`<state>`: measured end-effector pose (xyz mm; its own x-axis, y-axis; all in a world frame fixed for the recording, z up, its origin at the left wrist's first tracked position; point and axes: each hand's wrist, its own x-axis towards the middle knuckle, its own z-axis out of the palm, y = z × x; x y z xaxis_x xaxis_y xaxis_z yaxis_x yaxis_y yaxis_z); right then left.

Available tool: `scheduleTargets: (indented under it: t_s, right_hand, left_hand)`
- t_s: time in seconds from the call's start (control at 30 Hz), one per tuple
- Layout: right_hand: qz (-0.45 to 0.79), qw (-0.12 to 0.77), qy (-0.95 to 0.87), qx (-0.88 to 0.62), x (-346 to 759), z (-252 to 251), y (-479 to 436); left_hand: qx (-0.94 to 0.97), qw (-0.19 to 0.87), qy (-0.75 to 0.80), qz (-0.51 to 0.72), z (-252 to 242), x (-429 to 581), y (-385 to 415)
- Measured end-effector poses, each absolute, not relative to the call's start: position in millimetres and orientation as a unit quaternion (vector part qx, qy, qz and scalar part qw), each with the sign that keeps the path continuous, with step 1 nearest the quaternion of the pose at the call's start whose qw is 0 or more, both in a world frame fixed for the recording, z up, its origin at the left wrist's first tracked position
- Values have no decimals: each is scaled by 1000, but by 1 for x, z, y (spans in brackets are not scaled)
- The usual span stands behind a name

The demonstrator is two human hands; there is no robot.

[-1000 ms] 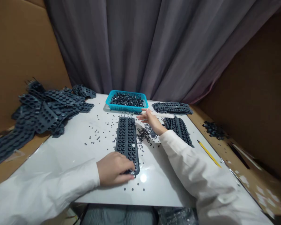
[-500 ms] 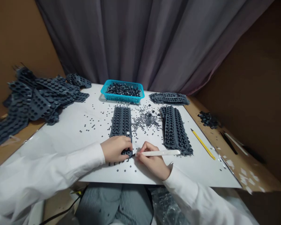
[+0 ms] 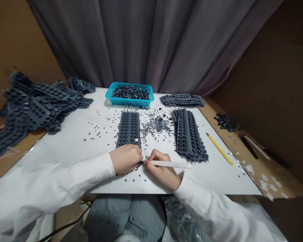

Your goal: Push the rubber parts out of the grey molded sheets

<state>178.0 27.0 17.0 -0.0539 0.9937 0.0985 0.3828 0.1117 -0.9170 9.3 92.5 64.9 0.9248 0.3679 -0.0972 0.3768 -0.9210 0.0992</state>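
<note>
While the left grip (image 3: 126, 158) clamps the mat (image 3: 128, 129) and the right grip (image 3: 161, 169) pinches the stick (image 3: 170, 164), a slipping tip might gouge the mat.

The right hand (image 3: 161, 169) is no longer far out by the blue basket (image 3: 127, 102). It now lies near, just right of the left hand (image 3: 126, 158), gripping a white stick (image 3: 170, 164) whose tip meets the near end of the dark rubber strip (image 3: 128, 129).

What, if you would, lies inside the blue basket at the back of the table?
The blue basket holds small dark rings; its floor is hidden beneath them.
</note>
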Motion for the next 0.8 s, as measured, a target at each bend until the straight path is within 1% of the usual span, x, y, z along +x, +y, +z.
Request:
scheduleTargets:
  t_s: [0.13, 0.27, 0.33, 0.43, 0.6, 0.7, 0.8]
  right_hand:
    - [364, 411, -633, -546, 178, 17, 27]
    - [355, 411, -640, -543, 177, 19, 26]
    - [350, 410, -645, -542, 177, 20, 25]
    - [338, 406, -653, -543, 176, 20, 24]
    - [323, 401, -664, -542, 177, 19, 25]
    - [323, 399, -666, -541, 177, 19, 25]
    - [323, 397, -665, -544, 177, 19, 25]
  left_hand:
    - [976, 83, 195, -53, 66, 7, 95]
    - [978, 82, 183, -49, 65, 7, 97]
    - [983, 61, 167, -49, 64, 8, 96]
    - [991, 1, 130, -37, 59, 8, 92]
    - [993, -83, 81, 18, 48, 4, 86]
    - [991, -104, 69, 44, 40, 2, 87]
    - [991, -96, 69, 66, 32, -1, 92]
